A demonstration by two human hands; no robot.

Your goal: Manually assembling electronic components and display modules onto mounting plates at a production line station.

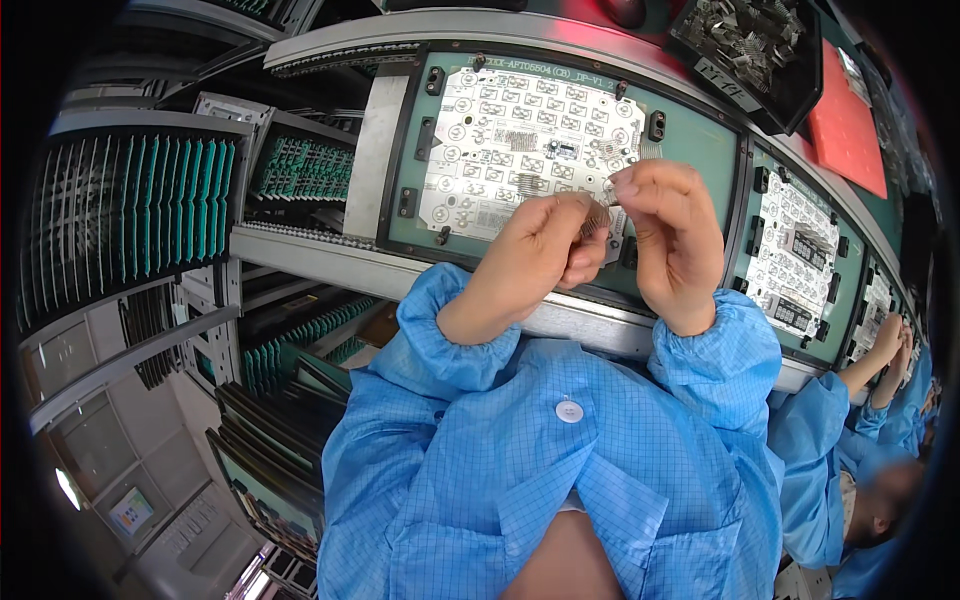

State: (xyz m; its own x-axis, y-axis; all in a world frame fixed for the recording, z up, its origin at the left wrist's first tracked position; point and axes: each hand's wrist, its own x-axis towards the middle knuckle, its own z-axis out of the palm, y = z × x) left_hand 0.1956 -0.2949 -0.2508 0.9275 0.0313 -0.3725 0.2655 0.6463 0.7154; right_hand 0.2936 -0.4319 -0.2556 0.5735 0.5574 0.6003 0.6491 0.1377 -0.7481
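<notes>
A white circuit board (468, 190) lies in a green carrier frame (415, 150) in front of me. Comb-like metal pin strips stand on it, one of them a pin strip (530, 186) near its middle. Over the board's near right part, my left hand (540, 245) is closed, with a metal pin strip (596, 220) showing between its fingers. Close beside it, my right hand (678, 215) pinches something small and metallic at the fingertips; its exact kind is too small to make out. Both hands nearly touch and partly cover the board's near right corner.
A black tray (740, 60) full of metal parts stands at the far right beside a red sheet (845, 125). More carriers with white boards (795, 255) continue rightward, where a co-worker's hands (885, 350) work. Racks of green boards (130, 205) fill the left. A metal rail (310, 250) runs along the near edge.
</notes>
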